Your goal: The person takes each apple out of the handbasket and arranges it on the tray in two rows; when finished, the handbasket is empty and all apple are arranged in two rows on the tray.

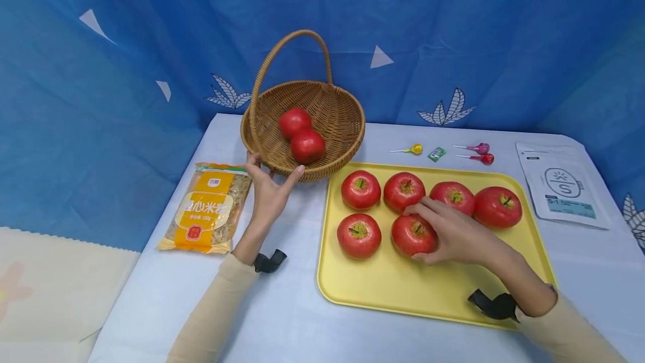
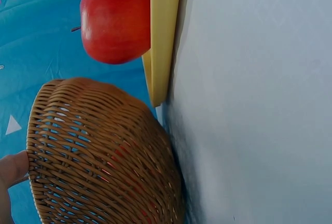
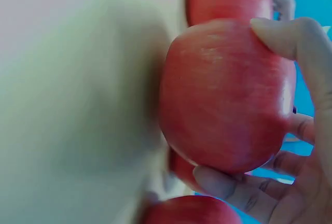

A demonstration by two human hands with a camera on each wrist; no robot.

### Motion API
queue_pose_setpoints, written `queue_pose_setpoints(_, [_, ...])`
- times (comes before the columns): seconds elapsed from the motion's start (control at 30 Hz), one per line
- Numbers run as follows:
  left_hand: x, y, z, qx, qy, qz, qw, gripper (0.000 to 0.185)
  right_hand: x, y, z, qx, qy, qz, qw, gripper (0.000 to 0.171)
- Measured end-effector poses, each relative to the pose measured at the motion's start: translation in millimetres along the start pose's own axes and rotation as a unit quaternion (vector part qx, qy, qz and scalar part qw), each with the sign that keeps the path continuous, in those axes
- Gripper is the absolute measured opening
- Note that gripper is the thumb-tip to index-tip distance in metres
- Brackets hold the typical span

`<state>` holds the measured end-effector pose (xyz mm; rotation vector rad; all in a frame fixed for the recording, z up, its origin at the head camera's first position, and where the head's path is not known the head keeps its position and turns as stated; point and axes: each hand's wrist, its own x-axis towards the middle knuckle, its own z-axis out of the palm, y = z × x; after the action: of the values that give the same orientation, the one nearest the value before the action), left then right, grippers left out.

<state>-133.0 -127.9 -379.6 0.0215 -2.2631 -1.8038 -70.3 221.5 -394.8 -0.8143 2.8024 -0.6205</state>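
Observation:
My right hand (image 1: 456, 231) grips a red apple (image 1: 414, 236) in the front row on the yellow tray (image 1: 393, 290), thumb and fingers round its sides. The right wrist view shows that apple (image 3: 228, 97) up close, with the thumb and fingertips against its skin. At the front left rim of a brown wicker basket (image 1: 347, 119), my left hand (image 1: 268, 195) holds on with thumb and fingers spread apart along the rim. Two red apples (image 1: 308, 146) lie inside the basket. In the left wrist view, a fingertip meets the woven rim of the basket (image 2: 104, 151).
Several more apples (image 1: 360, 190) sit on the tray. A yellow-orange food packet (image 1: 204, 209) lies left of the left hand. Behind the tray are lollipops (image 1: 415, 149) and a small green sweet (image 1: 436, 154). A white pouch (image 1: 561, 186) lies at right, and a blue curtain (image 1: 322, 10) hangs behind.

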Motion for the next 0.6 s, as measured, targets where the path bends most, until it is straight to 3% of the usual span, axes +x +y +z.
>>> queue_pose_setpoints(0.17, [-0.7, 0.1, -0.1, 0.003, 0.000, -0.002, 1.0000, 0.086, -3.7, 0.3, 12.3, -0.025, 0.009, -0.005, 1.000, 0.081])
queue_pose_setpoints(0.3, [-0.9, 0.1, 0.0, 0.001, 0.000, -0.005, 1.0000, 0.084, -4.9, -6.3, 8.1, -0.050, 0.007, 0.003, 0.999, 0.082])
queue_pose_setpoints(0.47, [-0.8, 1.4, 0.3, 0.007, -0.002, -0.010, 0.9999, 0.083, 8.7, -19.5, -21.5, -0.066, 0.035, -0.035, 0.997, 0.073])
queue_pose_setpoints(0.6, [1.4, -5.0, 0.8, 0.008, 0.001, -0.008, 0.9999, 0.085, 45.3, -30.4, -50.7, -0.035, 0.066, -0.111, 0.991, 0.061])
